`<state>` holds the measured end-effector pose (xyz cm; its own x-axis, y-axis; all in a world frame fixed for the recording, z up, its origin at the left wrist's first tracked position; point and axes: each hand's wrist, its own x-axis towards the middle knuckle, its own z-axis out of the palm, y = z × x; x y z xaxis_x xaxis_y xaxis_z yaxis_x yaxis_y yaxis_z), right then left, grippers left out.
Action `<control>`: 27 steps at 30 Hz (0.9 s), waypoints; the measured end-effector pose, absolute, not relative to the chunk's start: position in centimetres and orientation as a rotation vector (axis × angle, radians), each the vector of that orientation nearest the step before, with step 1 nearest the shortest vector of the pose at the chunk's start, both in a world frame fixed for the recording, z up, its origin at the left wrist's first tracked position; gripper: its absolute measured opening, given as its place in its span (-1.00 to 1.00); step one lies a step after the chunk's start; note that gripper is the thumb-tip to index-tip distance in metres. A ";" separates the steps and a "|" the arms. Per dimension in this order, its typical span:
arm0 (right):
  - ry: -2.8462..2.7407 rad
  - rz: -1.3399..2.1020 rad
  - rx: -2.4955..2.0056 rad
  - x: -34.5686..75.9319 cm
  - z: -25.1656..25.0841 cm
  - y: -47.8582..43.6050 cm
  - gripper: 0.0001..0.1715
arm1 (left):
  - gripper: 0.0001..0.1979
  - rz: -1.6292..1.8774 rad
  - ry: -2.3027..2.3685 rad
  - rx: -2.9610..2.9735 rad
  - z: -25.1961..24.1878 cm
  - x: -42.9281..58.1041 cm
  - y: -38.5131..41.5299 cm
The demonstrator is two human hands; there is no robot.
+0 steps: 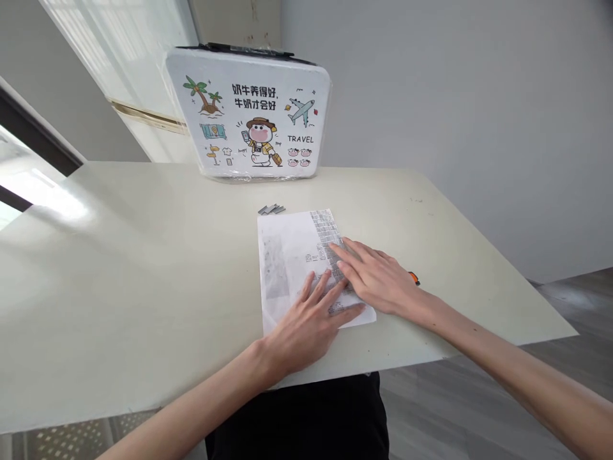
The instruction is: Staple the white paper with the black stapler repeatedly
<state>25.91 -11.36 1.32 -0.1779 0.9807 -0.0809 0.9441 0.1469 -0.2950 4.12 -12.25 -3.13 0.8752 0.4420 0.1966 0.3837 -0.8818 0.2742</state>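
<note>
A white printed sheet of paper [292,255] lies flat on the table, with a dense grey printed band along its right side. My left hand [306,322] rests on the lower part of the sheet, fingers spread. Flat on the right edge, over the printed band, lies my right hand [376,275] with its fingers stretched out. The fingertips of both hands come close together but hold nothing I can see. Several small grey metal strips [271,209] lie just beyond the sheet's top left corner. Beside my right wrist, an orange and black object [414,278] is mostly hidden.
A white case [256,115] with cartoon travel pictures, wrapped in clear plastic, stands upright at the back of the pale table [143,275]. A grey wall [454,96] rises behind it. The table's front edge runs close to my lap.
</note>
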 end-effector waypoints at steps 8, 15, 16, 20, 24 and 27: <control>-2.332 0.593 -1.453 31.2 1.3 -13.8 -0.53 | -0.28 0.343 0.607 2.790 -2.8 2.3 -12.6; -2.219 0.362 -1.481 34.4 -1.7 -13.1 -0.65 | -0.32 0.291 0.618 2.791 -1.8 1.3 -13.4; -2.177 0.320 -1.507 34.6 -2.0 -12.6 -0.63 | -0.35 0.279 0.613 2.793 -1.6 1.0 -13.5; -1.972 0.225 -1.641 35.1 -2.7 -10.3 -0.58 | -0.30 0.295 0.662 2.830 -0.9 -2.1 -12.7; -1.717 0.258 -1.811 35.4 -2.6 -9.2 -0.56 | -0.28 0.282 0.856 2.882 -0.6 -6.5 -11.5; -1.510 0.313 -1.877 35.5 -1.7 -9.4 -0.50 | -0.23 0.203 0.813 2.893 -0.3 -7.5 -11.8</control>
<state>35.54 -9.35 -1.67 0.2922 0.9279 0.2313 0.7594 -0.0782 -0.6459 -7.49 -11.80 -0.28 0.8457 0.5253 0.0939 0.5078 -0.8464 0.1604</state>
